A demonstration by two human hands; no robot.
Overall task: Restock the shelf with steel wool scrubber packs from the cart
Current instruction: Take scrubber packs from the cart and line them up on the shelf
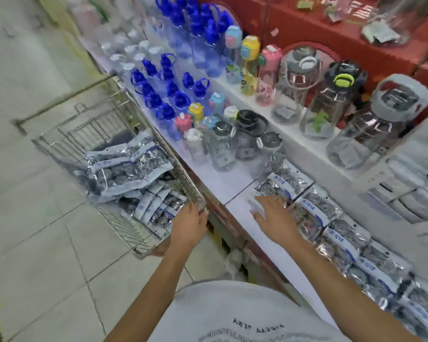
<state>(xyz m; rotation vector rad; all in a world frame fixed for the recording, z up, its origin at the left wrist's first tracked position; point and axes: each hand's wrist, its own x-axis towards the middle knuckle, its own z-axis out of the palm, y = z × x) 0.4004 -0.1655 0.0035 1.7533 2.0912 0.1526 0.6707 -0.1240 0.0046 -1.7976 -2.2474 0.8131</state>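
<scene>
Silvery plastic-wrapped steel wool scrubber packs (314, 206) line the white shelf (245, 218); the right hand (274, 215), fingers spread, should square them. The left hand (188, 223) seemingly grips the wire cart (124, 225).

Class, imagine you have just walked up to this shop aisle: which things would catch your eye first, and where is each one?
The cluster of blue-capped bottles stands out at the far left end of the white shelf. Silvery steel wool scrubber packs run in a row along the shelf's right side, where the right hand reaches with fingers spread. Beside the shelf, a wire cart holds more packs, the left hand at its near corner.
</scene>
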